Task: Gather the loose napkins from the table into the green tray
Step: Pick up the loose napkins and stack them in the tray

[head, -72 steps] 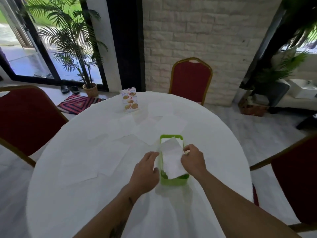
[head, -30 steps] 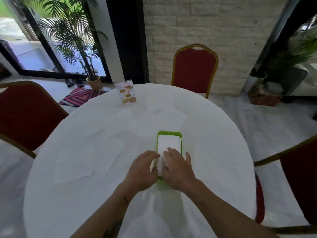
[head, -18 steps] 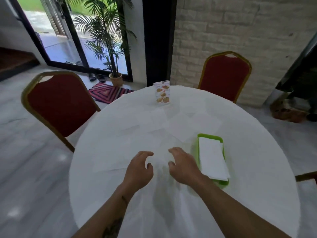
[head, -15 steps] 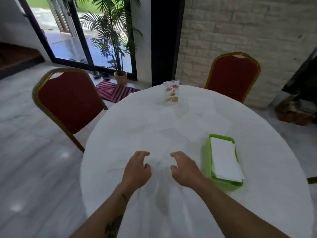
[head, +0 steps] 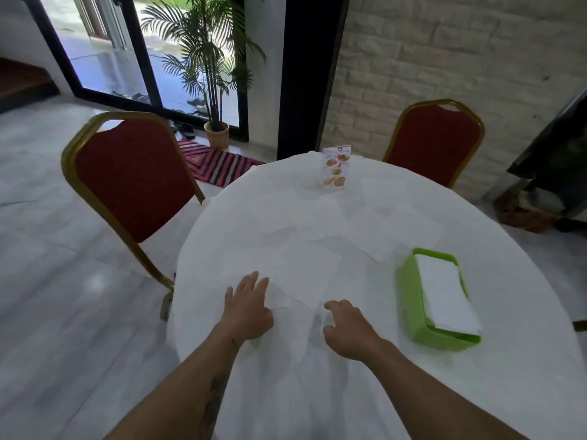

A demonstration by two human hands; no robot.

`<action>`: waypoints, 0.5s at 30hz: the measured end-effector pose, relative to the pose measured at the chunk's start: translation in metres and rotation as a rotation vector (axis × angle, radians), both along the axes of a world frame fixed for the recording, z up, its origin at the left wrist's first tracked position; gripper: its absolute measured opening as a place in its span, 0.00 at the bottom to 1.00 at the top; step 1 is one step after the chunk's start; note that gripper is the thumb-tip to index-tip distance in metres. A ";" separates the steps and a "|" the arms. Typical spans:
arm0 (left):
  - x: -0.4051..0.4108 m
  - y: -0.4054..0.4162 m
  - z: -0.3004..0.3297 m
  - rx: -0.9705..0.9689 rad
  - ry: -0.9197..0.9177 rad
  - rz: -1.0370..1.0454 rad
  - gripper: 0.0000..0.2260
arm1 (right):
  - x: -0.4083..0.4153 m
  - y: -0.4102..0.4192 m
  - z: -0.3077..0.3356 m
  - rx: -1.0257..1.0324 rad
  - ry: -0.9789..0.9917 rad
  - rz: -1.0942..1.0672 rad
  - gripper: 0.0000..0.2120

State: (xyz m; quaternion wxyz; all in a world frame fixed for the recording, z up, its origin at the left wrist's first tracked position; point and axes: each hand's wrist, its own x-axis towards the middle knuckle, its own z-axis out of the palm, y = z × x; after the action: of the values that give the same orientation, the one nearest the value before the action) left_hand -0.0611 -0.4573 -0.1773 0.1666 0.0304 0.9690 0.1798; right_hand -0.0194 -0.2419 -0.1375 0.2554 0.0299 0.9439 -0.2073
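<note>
On the round white cloth, left hand presses a thin square napkin flat-fingered; right hand hovers loosely curled, empty.

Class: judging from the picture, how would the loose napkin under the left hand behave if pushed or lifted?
The napkin looks thin and flat, so probably floppy and very light. Under the left hand, its edge already seems lifted, so pushing likely wrinkles it.

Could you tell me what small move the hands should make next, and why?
Probably slide the left hand to gather the nearest loose napkin under its straight fingers. The green tray already holds a stack, both hands are empty, and more napkins lie flat beyond.
</note>
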 end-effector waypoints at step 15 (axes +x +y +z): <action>0.010 0.072 -0.006 -0.056 -0.072 -0.457 0.29 | 0.002 0.037 -0.018 -0.023 -0.002 -0.253 0.30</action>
State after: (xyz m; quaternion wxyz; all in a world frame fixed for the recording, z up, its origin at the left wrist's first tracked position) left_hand -0.0507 -0.3849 -0.1835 0.2380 0.2380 0.9350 0.1116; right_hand -0.0172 -0.2049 -0.1555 0.2284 0.1458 0.9300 -0.2485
